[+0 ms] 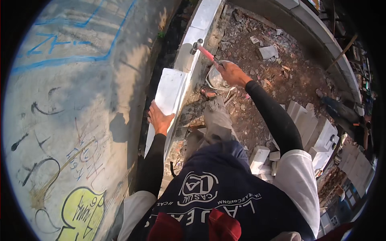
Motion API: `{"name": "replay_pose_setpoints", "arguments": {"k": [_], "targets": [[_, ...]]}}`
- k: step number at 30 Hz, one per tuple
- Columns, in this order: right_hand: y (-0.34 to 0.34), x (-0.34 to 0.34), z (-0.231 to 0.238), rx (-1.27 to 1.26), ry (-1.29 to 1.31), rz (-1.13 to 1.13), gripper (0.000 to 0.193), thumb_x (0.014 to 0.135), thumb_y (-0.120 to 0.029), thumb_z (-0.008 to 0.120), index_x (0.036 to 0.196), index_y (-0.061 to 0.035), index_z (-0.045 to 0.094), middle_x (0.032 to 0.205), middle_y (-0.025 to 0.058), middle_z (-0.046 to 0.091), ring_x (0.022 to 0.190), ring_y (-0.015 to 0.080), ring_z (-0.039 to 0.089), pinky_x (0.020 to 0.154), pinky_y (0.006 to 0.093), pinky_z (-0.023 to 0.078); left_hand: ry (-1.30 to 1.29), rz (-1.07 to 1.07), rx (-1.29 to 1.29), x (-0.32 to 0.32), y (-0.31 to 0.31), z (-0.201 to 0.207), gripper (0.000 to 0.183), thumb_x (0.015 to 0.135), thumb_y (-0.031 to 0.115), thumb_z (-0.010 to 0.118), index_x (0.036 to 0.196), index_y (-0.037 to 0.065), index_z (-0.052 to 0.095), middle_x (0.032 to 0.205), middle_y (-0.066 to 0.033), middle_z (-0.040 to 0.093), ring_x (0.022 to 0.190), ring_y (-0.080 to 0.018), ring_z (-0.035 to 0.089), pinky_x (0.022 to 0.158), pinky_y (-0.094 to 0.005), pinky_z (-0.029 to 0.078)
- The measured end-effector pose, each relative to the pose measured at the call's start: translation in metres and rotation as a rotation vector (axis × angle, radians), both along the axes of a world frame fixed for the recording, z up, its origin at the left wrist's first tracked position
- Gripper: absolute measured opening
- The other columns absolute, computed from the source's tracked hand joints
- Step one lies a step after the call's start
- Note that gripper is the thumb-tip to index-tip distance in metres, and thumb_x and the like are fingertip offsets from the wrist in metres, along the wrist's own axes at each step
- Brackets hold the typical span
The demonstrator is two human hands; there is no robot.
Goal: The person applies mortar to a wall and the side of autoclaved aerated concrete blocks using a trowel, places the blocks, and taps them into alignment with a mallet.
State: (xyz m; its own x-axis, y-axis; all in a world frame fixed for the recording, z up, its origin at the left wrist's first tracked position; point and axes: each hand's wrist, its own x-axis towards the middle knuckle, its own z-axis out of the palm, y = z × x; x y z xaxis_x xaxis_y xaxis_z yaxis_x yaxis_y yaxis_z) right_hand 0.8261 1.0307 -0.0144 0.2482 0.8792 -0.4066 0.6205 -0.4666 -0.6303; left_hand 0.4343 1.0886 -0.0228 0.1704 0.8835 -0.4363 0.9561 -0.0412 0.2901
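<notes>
My right hand (232,74) is closed round the red handle of a hammer (206,53), held out ahead over the low wall. The hammer's dark head is above the white course of blocks, and I cannot tell whether it touches them. My left hand (160,118) lies with its fingers spread on a white building block (169,89). This block sits on top of the wall, slightly out of line with the white blocks (201,18) farther along.
A pale bucket (217,78) stands by my foot, partly under my right hand. Rubble covers the ground. Loose white blocks (307,122) are piled at right, near another person's leg (341,110). A tall painted wall (80,104) rises at left, beyond a narrow gap.
</notes>
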Motion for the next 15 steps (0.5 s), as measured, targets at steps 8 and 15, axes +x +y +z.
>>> {"name": "replay_pose_setpoints", "arguments": {"k": [8,15], "targets": [[0.057,0.0,0.004,-0.34,0.285,0.226,0.063,0.104,-0.047,0.048,0.084,0.0095,0.067,0.065,0.0214,0.068,0.059,0.0329,0.071,0.061,0.0466,0.055,0.01,-0.004,0.002,-0.015,-0.002,-0.007,0.124,0.058,0.03,0.094,0.16,0.012,0.023,0.153,-0.0172,0.04,0.145,-0.0428,0.035,0.112,-0.0764,0.02],[0.049,-0.004,-0.033,-0.129,0.215,0.274,0.066,0.103,-0.05,0.05,0.077,0.0075,0.068,0.059,0.0194,0.064,0.058,0.0359,0.069,0.062,0.0468,0.054,-0.006,-0.037,0.031,-0.014,-0.005,-0.012,0.125,0.058,0.033,0.092,0.161,0.011,0.023,0.152,-0.0161,0.042,0.143,-0.042,0.038,0.114,-0.077,0.017]]}}
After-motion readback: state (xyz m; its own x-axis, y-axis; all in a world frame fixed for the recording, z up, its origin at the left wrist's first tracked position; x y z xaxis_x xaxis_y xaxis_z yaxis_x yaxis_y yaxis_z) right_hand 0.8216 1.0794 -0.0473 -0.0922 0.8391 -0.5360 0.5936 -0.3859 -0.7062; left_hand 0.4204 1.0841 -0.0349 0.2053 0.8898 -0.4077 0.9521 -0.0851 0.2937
